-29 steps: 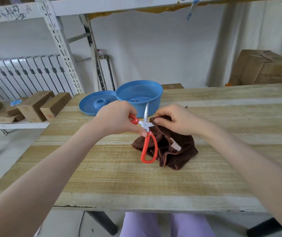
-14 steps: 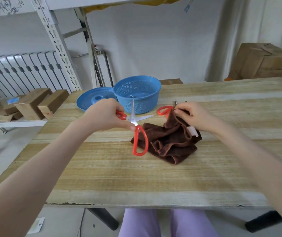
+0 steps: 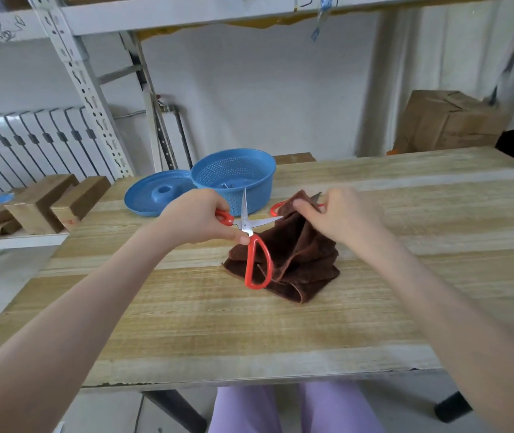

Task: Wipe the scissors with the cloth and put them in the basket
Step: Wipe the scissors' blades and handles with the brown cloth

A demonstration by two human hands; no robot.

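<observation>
The wooden table point(image 3: 405, 307) is carrying everything. The blue basket point(image 3: 261, 182) is standing at 12 o'clock from the work, with a blue lid point(image 3: 146, 198) touching it at its 9 o'clock. Something small is lying inside the basket, but I cannot tell what.

The brown cloth point(image 3: 305, 264) is bunching on the table, its upper corner being lifted toward 12 o'clock. A second ago that corner was wrapping the blade right at the pivot. Now it is sitting out at the tip of the blade pointing to 3 o'clock, so one wiping stroke is likely just finishing.

The right hand point(image 3: 343, 214) is pinching that raised corner between curled fingers and thumb. The left hand point(image 3: 199, 217) is gripping one red handle of the scissors point(image 3: 244, 226), keeping them above the cloth with the blades spread wide, the other blade pointing to 12 o'clock. That upright blade is probably waiting for its own wipe before anything is going into the basket.

A second pair of scissors point(image 3: 276, 207) is peeking out behind the cloth at 9 o'clock of the right hand.
</observation>
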